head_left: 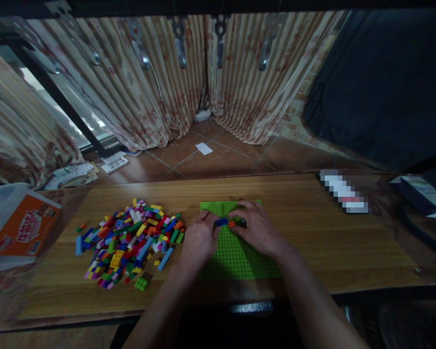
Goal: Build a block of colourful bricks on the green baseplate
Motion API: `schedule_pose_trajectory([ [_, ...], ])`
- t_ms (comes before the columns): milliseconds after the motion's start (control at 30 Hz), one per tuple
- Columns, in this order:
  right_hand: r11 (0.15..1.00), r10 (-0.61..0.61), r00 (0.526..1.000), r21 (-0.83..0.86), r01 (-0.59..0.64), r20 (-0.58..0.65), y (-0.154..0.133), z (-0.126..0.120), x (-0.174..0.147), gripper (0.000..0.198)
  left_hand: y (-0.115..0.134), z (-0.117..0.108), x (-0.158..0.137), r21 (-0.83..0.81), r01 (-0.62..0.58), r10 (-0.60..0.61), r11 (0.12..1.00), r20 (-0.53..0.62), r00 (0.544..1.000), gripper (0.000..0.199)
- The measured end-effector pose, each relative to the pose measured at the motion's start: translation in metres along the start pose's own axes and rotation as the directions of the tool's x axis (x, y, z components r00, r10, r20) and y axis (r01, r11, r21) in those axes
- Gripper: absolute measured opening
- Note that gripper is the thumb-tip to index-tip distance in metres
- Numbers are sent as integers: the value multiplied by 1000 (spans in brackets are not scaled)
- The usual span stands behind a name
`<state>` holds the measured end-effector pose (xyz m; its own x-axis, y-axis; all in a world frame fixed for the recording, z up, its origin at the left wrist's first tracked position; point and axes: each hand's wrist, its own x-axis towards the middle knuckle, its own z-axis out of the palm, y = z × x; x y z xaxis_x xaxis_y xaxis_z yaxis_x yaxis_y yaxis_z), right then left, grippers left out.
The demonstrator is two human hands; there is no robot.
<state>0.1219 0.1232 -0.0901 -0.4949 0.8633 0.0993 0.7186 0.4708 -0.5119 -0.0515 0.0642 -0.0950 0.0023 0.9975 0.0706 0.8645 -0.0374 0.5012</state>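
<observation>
My left hand (199,241) and right hand (258,229) met over the green baseplate (236,259), fingertips pinched on a short brick row (228,223), loose brick pile (131,240) at nine o'clock on the wooden table (312,228)

The wooden table (312,232) shows a smooth, lightly sheened grain, and on it lies a green baseplate (236,257) of studded matt plastic beside a pile of building bricks (131,240) in glossy plastic of many colours. At the table's left end sits a translucent plastic box (7,228) with a printed orange paper label, and behind the table hang striped cloth curtains (131,87) held by dull metal clips, above a floor of smooth, faintly shiny brown tiles (218,155). Sheets of paper (72,174) lie on those tiles, and a dark matt cloth (381,82) covers the right side.
</observation>
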Motion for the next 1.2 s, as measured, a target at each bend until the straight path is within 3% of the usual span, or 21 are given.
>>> schedule_pose_trajectory([
  [300,967,-201,972,136,216,-121,-17,-2,4,23,-3,-13,1,-352,34,-6,935,80,997,29],
  [533,948,-241,962,182,261,-127,-24,-4,5,15,-5,-19,4,-507,125,-64,853,136,989,41],
  [633,955,-225,969,175,240,-100,-24,-4,5,8,-4,-20,5,-525,111,-66,844,104,992,35],
  [767,972,-175,981,146,186,-84,-21,-2,4,11,-4,-19,3,-503,21,-22,864,5,1000,30],
  [933,984,-135,988,108,143,-80,-20,3,3,15,-7,-13,1,-292,-95,99,952,-2,995,26],
  [1067,991,-104,994,79,107,-42,-18,5,3,23,-9,-10,3,-124,-53,51,991,-15,999,19],
  [1200,998,-43,999,41,44,-20,-9,6,4,23,-9,-11,3,-87,-8,5,996,-33,999,18],
])
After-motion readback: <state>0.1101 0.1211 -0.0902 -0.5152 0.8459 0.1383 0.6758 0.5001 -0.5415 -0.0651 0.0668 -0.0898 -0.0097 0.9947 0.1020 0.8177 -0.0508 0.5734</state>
